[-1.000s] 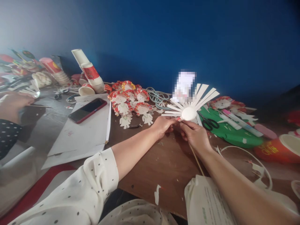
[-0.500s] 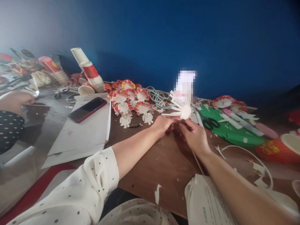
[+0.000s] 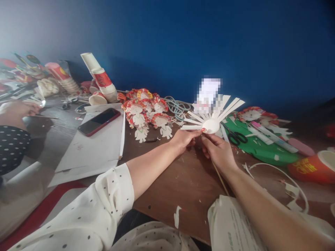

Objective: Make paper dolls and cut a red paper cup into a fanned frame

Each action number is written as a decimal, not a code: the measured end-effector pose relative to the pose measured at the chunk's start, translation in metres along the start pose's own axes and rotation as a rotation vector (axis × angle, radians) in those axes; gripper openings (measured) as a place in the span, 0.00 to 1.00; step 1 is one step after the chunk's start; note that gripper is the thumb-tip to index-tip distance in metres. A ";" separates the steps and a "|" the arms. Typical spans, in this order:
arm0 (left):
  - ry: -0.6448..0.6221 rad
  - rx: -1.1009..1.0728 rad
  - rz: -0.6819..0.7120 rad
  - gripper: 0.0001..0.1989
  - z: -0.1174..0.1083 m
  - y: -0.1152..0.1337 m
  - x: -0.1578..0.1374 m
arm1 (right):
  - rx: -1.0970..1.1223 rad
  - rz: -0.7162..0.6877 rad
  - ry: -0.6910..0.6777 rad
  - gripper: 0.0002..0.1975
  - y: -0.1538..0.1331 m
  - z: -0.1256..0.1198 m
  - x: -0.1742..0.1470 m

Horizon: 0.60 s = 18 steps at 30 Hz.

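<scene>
A white paper cup cut into strips (image 3: 211, 126) is spread like a fan around its round base, above the brown table. My left hand (image 3: 186, 138) pinches the left edge of its base, the fingertips beside a small red patch. Just below the base, the fingers of my right hand (image 3: 216, 150) are closed at its lower edge. A thin stick (image 3: 219, 176) runs from under my right hand toward the table's front. Whether the right fingers grip the stick as well is hidden. A pixelated bright patch covers part of the scene behind the strips.
Paper dolls with red frills (image 3: 148, 111) lie beyond my left hand. A phone (image 3: 99, 122) rests on white card (image 3: 86, 150). Black-handled scissors (image 3: 237, 137) and a green sheet (image 3: 255, 144) are at right. Stacked cups (image 3: 104, 83) stand behind. Another person's hand (image 3: 19, 109) is at far left.
The cut cup has turned, so its strips now fan out to the upper right as well. Both my hands stay in nearly the same place.
</scene>
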<state>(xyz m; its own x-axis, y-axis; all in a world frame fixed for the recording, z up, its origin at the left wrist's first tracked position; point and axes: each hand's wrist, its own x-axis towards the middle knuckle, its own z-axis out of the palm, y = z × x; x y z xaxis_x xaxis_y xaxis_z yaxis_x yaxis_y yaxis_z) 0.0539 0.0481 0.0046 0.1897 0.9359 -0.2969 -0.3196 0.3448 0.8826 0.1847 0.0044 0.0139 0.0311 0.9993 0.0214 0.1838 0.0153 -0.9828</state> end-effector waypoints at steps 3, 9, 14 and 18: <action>-0.024 -0.013 0.010 0.15 0.000 0.000 0.000 | 0.085 0.057 0.002 0.20 -0.001 0.001 0.000; -0.042 -0.011 0.007 0.17 0.000 0.003 -0.002 | 0.238 0.110 -0.008 0.22 0.002 0.004 0.002; -0.050 0.009 0.004 0.18 -0.001 0.003 -0.001 | 0.224 0.104 0.008 0.23 0.002 0.004 0.003; -0.077 0.010 0.020 0.18 -0.001 0.003 -0.002 | 0.151 0.095 0.024 0.22 0.000 0.002 0.003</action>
<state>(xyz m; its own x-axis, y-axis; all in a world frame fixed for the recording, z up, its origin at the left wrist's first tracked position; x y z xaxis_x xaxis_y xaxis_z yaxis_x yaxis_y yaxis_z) 0.0515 0.0472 0.0074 0.2546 0.9341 -0.2501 -0.3154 0.3247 0.8917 0.1826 0.0076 0.0135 0.0649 0.9954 -0.0698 0.0290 -0.0718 -0.9970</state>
